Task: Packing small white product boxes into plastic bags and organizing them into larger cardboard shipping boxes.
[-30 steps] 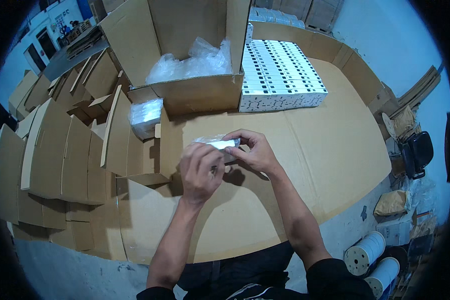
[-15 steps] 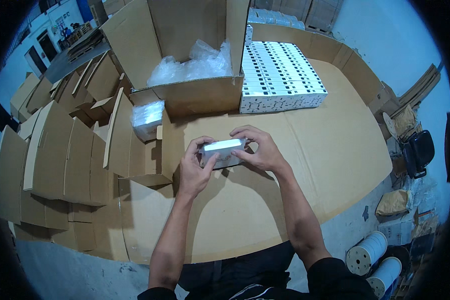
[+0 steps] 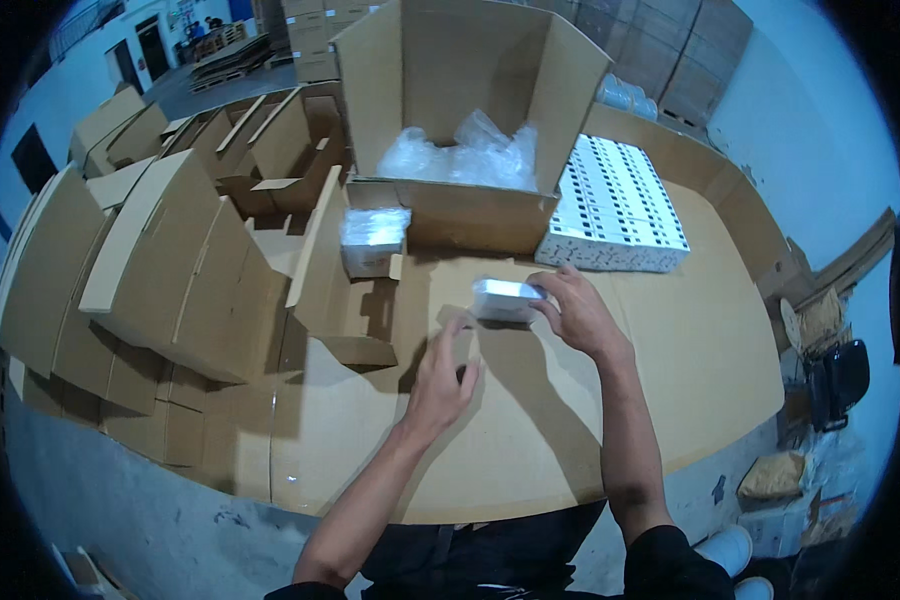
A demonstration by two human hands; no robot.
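My right hand (image 3: 577, 312) grips the right end of a small white box (image 3: 507, 302) in clear plastic wrap, thumb at the near side and fingers over the far side. Below and left of that box is my left hand (image 3: 440, 378), holding nothing, with thumb and fingers apart. Further left, an open cardboard carton (image 3: 355, 348) has a stack of similar plastic-wrapped boxes (image 3: 374, 240) at its far end. Whether the white box in my right hand touches the table is hard to tell.
Behind my hands, a large open carton (image 3: 460, 212) holds crumpled clear plastic bags (image 3: 460, 155). A block of white patterned boxes (image 3: 615, 215) lies to its right. Several open cardboard cartons (image 3: 160, 260) crowd the left. The cardboard-covered table (image 3: 690, 370) has a raised cardboard border (image 3: 735, 195).
My left hand has let go of the wrapped box and drawn back toward me. My right hand keeps hold of its right end. The view has shifted, so the surroundings sit further right and lower.
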